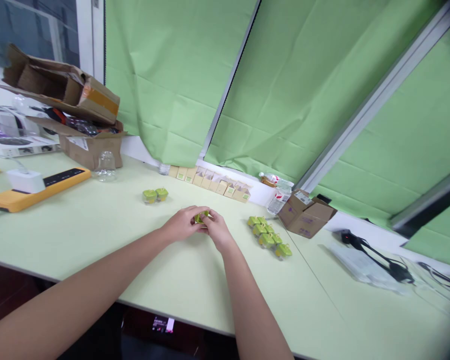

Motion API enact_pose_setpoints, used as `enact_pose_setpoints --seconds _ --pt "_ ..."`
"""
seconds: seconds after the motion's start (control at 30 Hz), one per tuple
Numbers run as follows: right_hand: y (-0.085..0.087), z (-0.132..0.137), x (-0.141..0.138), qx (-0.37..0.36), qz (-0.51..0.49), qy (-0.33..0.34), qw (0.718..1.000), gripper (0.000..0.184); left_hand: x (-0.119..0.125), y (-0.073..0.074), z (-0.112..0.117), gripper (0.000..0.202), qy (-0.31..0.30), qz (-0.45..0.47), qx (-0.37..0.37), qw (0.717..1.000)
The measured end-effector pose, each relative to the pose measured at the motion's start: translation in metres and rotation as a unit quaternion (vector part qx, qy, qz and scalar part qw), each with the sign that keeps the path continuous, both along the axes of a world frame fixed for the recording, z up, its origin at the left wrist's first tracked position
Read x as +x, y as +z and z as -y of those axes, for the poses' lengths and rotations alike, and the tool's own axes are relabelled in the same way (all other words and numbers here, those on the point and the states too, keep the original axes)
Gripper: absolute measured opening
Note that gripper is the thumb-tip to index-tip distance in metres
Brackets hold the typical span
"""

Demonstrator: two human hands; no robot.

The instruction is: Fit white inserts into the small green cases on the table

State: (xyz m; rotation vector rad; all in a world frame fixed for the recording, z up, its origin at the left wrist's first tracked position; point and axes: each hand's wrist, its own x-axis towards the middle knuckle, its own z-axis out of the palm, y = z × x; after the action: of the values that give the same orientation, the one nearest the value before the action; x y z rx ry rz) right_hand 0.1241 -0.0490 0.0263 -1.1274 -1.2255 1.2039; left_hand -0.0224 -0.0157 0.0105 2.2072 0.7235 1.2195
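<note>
My left hand [183, 223] and my right hand [216, 229] meet at the middle of the pale green table [97, 240], both closed around one small green packet [201, 216]. Only its top shows between my fingers. Two similar green packets [155, 195] sit side by side to the left, farther back. Several more green packets [268, 236] lie in a cluster to the right of my right hand.
A row of small beige boxes [210, 181] lines the back edge under green blinds. A yellow power strip [33, 190] and torn cardboard boxes [71, 100] stand at left. A small brown carton [305, 214] and black cables [375, 255] lie at right.
</note>
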Motion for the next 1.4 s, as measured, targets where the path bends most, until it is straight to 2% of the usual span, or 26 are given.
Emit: enact_pose_setpoints --seconds 0.1,0.2,0.3,0.4,0.53,0.8,1.4 --pt "0.004 0.002 0.002 -0.010 -0.057 0.013 0.998 0.031 -0.001 0.003 0.002 0.054 -0.027 0.026 -0.033 0.999" --pt "0.008 0.001 0.007 -0.035 -0.109 0.007 0.993 0.030 0.001 0.003 -0.002 0.059 -0.071 0.090 -0.123 0.986" --pt "0.010 0.001 0.010 -0.051 -0.130 0.007 0.990 0.027 0.005 0.001 -0.010 0.044 -0.087 0.164 -0.210 0.960" --pt "0.010 0.002 0.009 -0.055 -0.142 0.018 0.988 0.024 0.007 -0.002 -0.017 0.033 -0.074 0.183 -0.240 0.950" --pt "0.009 0.002 0.007 -0.068 -0.139 0.028 0.988 0.023 0.005 -0.003 -0.020 0.031 -0.052 0.168 -0.238 0.955" --pt "0.008 0.002 0.004 -0.068 -0.100 0.047 0.992 0.026 0.002 0.000 -0.023 0.021 -0.015 0.129 -0.175 0.976" --pt "0.005 0.001 0.005 -0.063 -0.063 0.055 0.994 0.032 0.000 -0.008 -0.030 0.023 -0.023 0.132 -0.181 0.974"
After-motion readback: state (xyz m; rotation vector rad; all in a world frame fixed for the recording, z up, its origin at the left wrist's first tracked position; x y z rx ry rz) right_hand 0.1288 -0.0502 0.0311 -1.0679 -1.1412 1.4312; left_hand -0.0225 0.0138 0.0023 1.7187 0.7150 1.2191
